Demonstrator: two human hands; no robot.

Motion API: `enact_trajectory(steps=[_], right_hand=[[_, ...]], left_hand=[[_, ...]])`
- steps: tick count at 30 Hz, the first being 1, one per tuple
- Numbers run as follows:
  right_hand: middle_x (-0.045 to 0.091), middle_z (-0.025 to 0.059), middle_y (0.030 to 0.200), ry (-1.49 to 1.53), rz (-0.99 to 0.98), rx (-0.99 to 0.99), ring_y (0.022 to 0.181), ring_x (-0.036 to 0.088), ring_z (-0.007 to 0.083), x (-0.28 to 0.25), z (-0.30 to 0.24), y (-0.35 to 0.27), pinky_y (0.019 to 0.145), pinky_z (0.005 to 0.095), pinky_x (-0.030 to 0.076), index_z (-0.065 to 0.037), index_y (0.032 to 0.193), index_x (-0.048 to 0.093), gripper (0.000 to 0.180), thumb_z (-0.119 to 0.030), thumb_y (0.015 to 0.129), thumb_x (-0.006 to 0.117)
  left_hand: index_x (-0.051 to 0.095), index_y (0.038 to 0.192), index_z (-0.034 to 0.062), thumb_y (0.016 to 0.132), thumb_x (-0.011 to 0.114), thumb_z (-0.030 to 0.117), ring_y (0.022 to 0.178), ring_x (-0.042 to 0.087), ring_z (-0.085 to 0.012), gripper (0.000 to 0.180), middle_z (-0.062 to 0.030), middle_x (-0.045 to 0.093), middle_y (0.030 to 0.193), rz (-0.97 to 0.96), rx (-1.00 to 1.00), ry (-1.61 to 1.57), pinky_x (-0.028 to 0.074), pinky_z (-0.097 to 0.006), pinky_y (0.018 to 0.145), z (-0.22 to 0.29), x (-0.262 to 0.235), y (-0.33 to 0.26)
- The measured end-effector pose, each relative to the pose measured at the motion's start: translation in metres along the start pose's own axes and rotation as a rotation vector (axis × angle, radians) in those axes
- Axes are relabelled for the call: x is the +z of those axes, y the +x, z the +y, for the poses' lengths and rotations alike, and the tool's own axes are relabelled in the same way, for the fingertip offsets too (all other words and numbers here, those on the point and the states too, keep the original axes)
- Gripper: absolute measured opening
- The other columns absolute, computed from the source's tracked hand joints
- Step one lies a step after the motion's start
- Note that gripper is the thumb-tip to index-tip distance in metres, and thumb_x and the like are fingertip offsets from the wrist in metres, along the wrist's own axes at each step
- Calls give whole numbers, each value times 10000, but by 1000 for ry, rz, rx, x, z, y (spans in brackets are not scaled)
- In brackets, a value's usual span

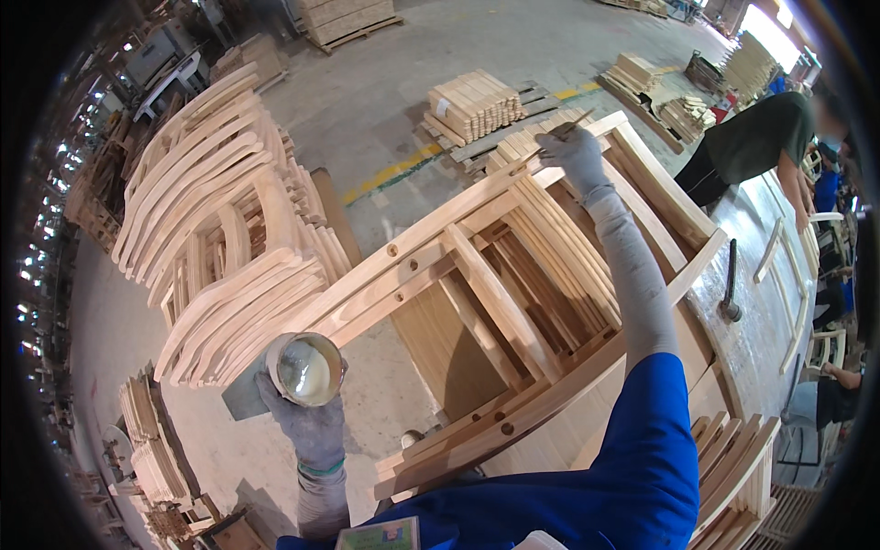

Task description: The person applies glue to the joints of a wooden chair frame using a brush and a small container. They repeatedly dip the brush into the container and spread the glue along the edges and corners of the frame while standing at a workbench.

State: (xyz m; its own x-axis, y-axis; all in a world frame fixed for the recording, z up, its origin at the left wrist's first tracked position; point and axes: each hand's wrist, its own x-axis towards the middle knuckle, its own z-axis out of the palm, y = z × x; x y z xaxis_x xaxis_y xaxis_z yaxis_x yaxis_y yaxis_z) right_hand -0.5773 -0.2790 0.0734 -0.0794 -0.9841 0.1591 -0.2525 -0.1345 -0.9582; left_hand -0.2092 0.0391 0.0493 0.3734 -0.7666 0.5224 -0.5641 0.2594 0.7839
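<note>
A bare wooden chair frame (477,275) lies tilted on the workbench in front of me, with slats and round dowel holes showing. My right hand (573,151), in a grey glove and sleeve, reaches to the frame's far end and holds a thin brush (573,126) against the wood there. My left hand (307,417), also gloved, grips a small round tin (307,368) with pale glue inside, held low at the left beside the frame.
A tall stack of curved chair frames (220,229) stands to the left. Pallets of cut timber (477,105) sit on the concrete floor beyond. A hammer (731,284) lies on the bench at right, where another person (756,142) in a dark shirt leans over.
</note>
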Motion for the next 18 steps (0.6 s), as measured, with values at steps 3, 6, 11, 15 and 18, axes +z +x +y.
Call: enact_trajectory(steps=[3, 6, 11, 15, 18], right_hand=[[655, 84, 765, 171, 19, 8, 670, 620, 124, -26, 2, -3, 617, 235, 502, 43, 883, 642, 206, -139, 792, 670], [643, 109, 872, 377, -27, -90, 754, 629, 159, -36, -12, -26, 708, 265, 544, 70, 929, 615, 214, -104, 808, 645], [645, 141, 892, 454, -7, -100, 783, 642, 186, -3, -119, -150, 720, 280, 550, 79, 924, 610, 202, -79, 809, 660], [667, 148, 890, 378, -267, -218, 765, 655, 179, 20, -163, -268, 693, 276, 548, 46, 882, 610, 188, -17, 747, 726], [673, 139, 866, 340, -193, -339, 763, 660, 183, 37, -166, -312, 665, 274, 542, 28, 878, 610, 203, 15, 720, 738]], left_hand=[[368, 1268, 54, 707, 744, -29, 1109, 475, -186, 681, -128, 471, 1217, -6, 21, -44, 496, -354, 883, 7, 4, 3], [355, 1268, 58, 747, 730, 15, 1090, 484, -195, 643, -128, 488, 1184, 94, -251, -580, 490, -374, 884, 11, 14, 4], [418, 1285, 123, 914, 483, 415, 1133, 496, -237, 476, -53, 486, 1258, -111, -60, -133, 420, -422, 968, 33, 16, 7], [404, 1313, 165, 936, 373, 509, 1168, 484, -190, 511, -1, 470, 1289, -142, -465, -798, 433, -377, 964, 75, 25, 7], [391, 1325, 175, 942, 373, 493, 1185, 470, -169, 498, 6, 462, 1295, -202, -628, -1329, 424, -353, 977, 86, 18, -7]])
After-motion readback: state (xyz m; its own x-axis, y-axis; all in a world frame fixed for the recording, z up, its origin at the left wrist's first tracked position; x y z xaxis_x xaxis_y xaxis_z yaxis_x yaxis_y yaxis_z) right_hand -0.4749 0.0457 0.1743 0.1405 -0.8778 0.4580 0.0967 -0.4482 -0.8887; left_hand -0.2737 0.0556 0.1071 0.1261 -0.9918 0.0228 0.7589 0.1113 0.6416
